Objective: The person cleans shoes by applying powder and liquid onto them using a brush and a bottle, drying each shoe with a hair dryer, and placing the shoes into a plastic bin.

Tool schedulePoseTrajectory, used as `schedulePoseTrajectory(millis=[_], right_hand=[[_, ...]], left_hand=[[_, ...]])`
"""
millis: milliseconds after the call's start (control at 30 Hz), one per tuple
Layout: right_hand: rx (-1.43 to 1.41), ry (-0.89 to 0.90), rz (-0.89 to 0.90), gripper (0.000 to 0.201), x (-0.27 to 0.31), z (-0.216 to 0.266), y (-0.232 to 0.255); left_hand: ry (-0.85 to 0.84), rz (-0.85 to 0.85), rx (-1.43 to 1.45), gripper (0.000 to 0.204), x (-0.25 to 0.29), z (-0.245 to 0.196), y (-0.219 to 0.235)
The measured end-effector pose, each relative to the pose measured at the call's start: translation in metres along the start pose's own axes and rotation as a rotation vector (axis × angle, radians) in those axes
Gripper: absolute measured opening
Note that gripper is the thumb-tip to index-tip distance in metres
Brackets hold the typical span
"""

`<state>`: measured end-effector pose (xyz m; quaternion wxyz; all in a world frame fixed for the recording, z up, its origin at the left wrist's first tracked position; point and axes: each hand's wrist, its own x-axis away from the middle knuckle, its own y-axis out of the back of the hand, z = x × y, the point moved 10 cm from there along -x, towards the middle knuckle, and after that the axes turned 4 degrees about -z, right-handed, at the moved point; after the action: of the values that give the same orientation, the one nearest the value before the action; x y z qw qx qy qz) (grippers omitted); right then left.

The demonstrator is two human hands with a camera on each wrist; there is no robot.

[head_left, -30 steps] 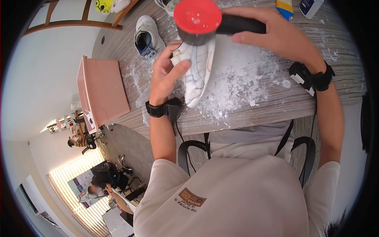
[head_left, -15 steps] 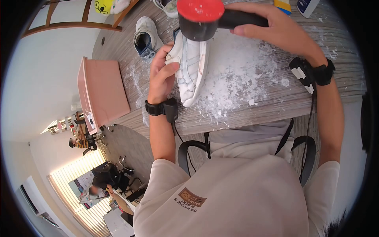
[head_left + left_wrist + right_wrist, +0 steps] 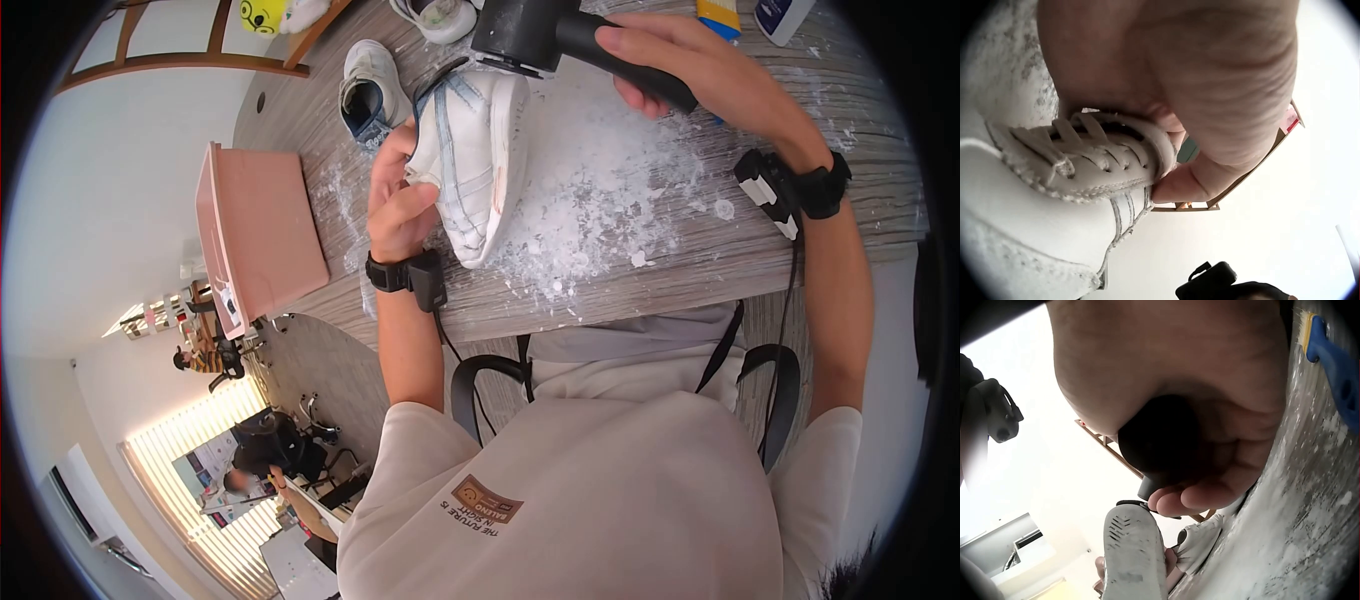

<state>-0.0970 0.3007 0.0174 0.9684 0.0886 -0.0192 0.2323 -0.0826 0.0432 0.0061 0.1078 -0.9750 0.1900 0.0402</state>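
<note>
My left hand [image 3: 400,205] grips a white sneaker [image 3: 470,150] with grey-blue side stripes, pinching it by the laced upper with the toe toward me. Its laces [image 3: 1107,150] and the thumb beside them show in the left wrist view. Curled round the handle of a black round-headed handheld device [image 3: 515,30], my right hand [image 3: 690,75] holds it over the sneaker's heel end, the head tilted with its lower rim close to the collar. From the right wrist, the sneaker's patterned sole [image 3: 1132,544] faces the camera and the device handle [image 3: 1160,434] looks dark.
White powdery residue [image 3: 590,220] covers much of the wooden table. A white shoe [image 3: 395,85] and another pale shoe [image 3: 445,20] lie beyond the left hand. A pink bin [image 3: 265,230] stands left. A blue-handled brush [image 3: 1332,359] and a white bottle [image 3: 785,15] lie far right.
The device has tilted, so its red top is out of sight and its side shows. The sneaker has shifted left and turned, with its heel end more visible. The right hand has rolled with the handle.
</note>
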Motion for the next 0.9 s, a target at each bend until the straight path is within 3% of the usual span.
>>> schedulePoseTrajectory(millis=[167, 267, 300, 367, 433, 500, 633, 733, 900], right_hand=[[-0.008, 0.015, -0.055, 0.033, -0.001, 0.015, 0.001], [-0.008, 0.086, -0.090, 0.032, 0.002, 0.023, 0.002], [0.001, 0.113, -0.106, 0.032, 0.003, 0.025, 0.003], [0.321, 0.324, -0.137, 0.036, 0.010, 0.040, 0.002], [0.389, 0.392, -0.150, 0.041, 0.010, 0.039, -0.003], [0.206, 0.310, -0.150, 0.052, 0.003, 0.018, -0.009], [0.281, 0.536, 0.045, 0.056, 0.001, 0.019, -0.034], [0.187, 0.273, 0.197, 0.055, 0.003, 0.015, -0.043], [0.247, 0.395, 0.109, 0.058, 0.003, 0.014, -0.034]], left_hand=[[0.028, -0.053, 0.004, 0.033, -0.004, 0.000, -0.003], [0.026, -0.035, 0.055, 0.051, -0.004, 0.009, 0.013], [0.045, -0.044, 0.045, 0.046, -0.005, 0.009, 0.010], [0.080, -0.066, 0.021, 0.037, -0.008, 0.007, -0.001], [0.097, -0.095, 0.024, 0.036, -0.010, 0.008, 0.002], [0.101, -0.129, 0.013, 0.036, -0.011, 0.009, 0.001], [0.123, -0.157, 0.003, 0.034, -0.015, 0.012, 0.002], [0.163, -0.142, 0.015, 0.033, -0.016, 0.018, 0.006], [0.159, -0.160, 0.006, 0.033, -0.015, 0.019, 0.007]])
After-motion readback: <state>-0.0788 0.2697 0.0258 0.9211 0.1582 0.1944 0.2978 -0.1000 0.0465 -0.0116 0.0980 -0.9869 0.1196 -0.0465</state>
